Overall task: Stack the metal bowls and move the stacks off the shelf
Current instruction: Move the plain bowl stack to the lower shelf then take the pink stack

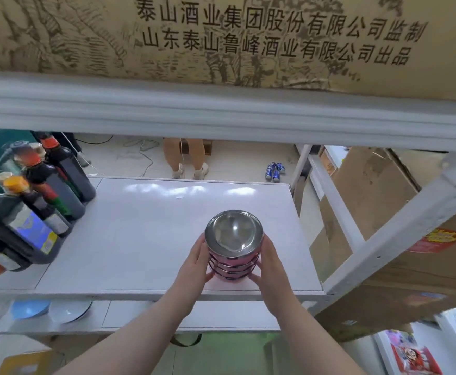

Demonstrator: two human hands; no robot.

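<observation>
Bowls first: one stack of metal bowls (233,253) on the white shelf (140,239), near its front edge, right of centre. No loose bowls in view on this level, so stacking looks done; what's left is the move off.

Largest to smallest:
- Printed carton (248,36) on the level above, low overhead beam. I'd bring the stack out forward, not up.
- Shelf surface glossy, bare around the stack.
- Dark bottles (37,207) clustered at the left end, well apart from the stack. Not in my way.
- Two plates (51,311) on the level below.
- Stack: several nested bowls, rims showing as rings, top bowl open side up.

Hands: left hand (194,263) and right hand (268,262) both pressed flat against opposite sides of the stack, clamping it between them.

Handling, my read: rigid, polished steel, slick. Moderate weight as a stack. Nested bowls can slide or tilt apart. Grip low, fingers under the bottom bowl, keep it level.
</observation>
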